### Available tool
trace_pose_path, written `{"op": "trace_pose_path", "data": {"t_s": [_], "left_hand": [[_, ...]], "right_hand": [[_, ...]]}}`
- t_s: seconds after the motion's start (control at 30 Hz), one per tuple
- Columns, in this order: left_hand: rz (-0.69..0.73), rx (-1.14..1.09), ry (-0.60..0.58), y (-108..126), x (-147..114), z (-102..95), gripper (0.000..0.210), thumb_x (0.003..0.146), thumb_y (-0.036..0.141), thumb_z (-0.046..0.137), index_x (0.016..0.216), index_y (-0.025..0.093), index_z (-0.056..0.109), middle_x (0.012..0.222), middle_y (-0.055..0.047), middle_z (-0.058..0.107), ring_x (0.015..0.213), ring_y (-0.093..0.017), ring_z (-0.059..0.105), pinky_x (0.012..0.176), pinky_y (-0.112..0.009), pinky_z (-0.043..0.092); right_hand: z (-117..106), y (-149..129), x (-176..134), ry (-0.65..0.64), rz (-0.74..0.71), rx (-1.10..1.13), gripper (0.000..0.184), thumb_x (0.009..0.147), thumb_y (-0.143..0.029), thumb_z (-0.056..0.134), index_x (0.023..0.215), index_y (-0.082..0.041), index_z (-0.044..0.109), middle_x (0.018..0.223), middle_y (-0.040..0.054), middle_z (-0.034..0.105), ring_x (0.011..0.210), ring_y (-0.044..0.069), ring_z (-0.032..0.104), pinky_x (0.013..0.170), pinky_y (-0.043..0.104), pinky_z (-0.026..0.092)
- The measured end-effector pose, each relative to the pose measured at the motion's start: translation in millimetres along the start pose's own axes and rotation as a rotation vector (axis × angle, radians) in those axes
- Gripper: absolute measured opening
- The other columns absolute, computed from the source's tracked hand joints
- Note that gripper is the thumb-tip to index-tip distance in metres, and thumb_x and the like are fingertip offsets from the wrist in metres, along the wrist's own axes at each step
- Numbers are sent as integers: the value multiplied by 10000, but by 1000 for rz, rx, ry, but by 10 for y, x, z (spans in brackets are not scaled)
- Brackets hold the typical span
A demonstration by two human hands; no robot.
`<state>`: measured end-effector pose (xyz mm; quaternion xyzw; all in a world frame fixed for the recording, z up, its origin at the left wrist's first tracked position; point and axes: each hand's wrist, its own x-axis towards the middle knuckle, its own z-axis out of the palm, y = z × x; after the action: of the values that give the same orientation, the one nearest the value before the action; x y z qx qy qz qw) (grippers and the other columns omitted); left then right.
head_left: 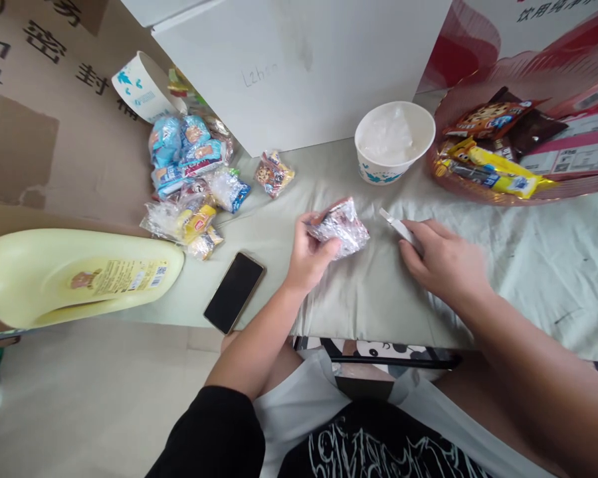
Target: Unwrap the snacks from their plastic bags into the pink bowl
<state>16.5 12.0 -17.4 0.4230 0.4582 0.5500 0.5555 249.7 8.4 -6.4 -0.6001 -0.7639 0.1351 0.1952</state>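
Note:
My left hand (309,259) is closed around a snack packet (346,229) in shiny clear plastic, with some reddish-brown print at its top. It is held just above the cloth. To the right of it, my right hand (443,259) grips a slim white utility knife (401,229), its narrow tip pointing up and left toward the packet. Knife and packet are apart. A smaller wrapped cookie packet (274,174) lies behind my left hand. Beyond both hands stands a white paper tub (391,166) with blue leaf print and crumpled clear plastic inside.
A pink ribbed bowl (441,179) of wrapped snacks stands at right. On the left are a heap of snack packets (189,166), a tipped paper tub (142,86), a phone (235,292) and a big yellow bottle (80,279). White (299,73) and brown (54,146) boxes edge the table.

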Motion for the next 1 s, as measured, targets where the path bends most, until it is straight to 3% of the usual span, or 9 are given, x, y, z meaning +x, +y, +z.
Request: {"op": "trace_pose_path", "data": {"t_s": [0.13, 0.33, 0.47, 0.63, 1.0], "left_hand": [[16, 182, -65, -51, -49, 29, 659, 761, 601, 780, 1203, 286, 407, 1175, -45, 574, 983, -174, 631, 878, -338, 524], [112, 278, -137, -57, -80, 65, 510, 860, 568, 675, 1152, 274, 377, 1254, -75, 537, 1026, -182, 619, 875, -342, 514], [104, 262, -244, -67, -86, 30, 537, 861, 554, 674, 1186, 279, 347, 1234, -73, 509, 996, -175, 614, 859, -344, 522], [23, 219, -364, -36, -110, 9, 753, 737, 547, 798, 1252, 296, 310, 1268, -80, 477, 992, -188, 617, 836, -339, 537], [12, 299, -286, -29, -111, 40, 674, 796, 484, 769, 1277, 280, 343, 1233, -81, 534, 957, -190, 630, 838, -345, 546]], "right_hand": [[15, -74, -21, 108, -115, 13, 434, 942, -332, 522, 1346, -181, 572, 1133, 185, 668, 1030, 363, 633, 870, 524, 509], [90, -249, -106, 53, -332, 206, 383, 949, -303, 529, 1311, -181, 518, 1101, 158, 686, 1039, 323, 651, 890, 483, 516], [103, -242, -121, 19, -259, 311, 395, 933, -310, 530, 1306, -187, 486, 998, 117, 707, 902, 282, 682, 843, 448, 537], [55, -223, -106, -47, -140, 396, 419, 893, -300, 521, 1296, -196, 471, 1080, 133, 711, 902, 267, 697, 761, 398, 550], [52, -235, -96, -108, -86, 392, 413, 885, -349, 531, 1269, -198, 502, 1050, 137, 724, 860, 275, 705, 736, 404, 556]]}}
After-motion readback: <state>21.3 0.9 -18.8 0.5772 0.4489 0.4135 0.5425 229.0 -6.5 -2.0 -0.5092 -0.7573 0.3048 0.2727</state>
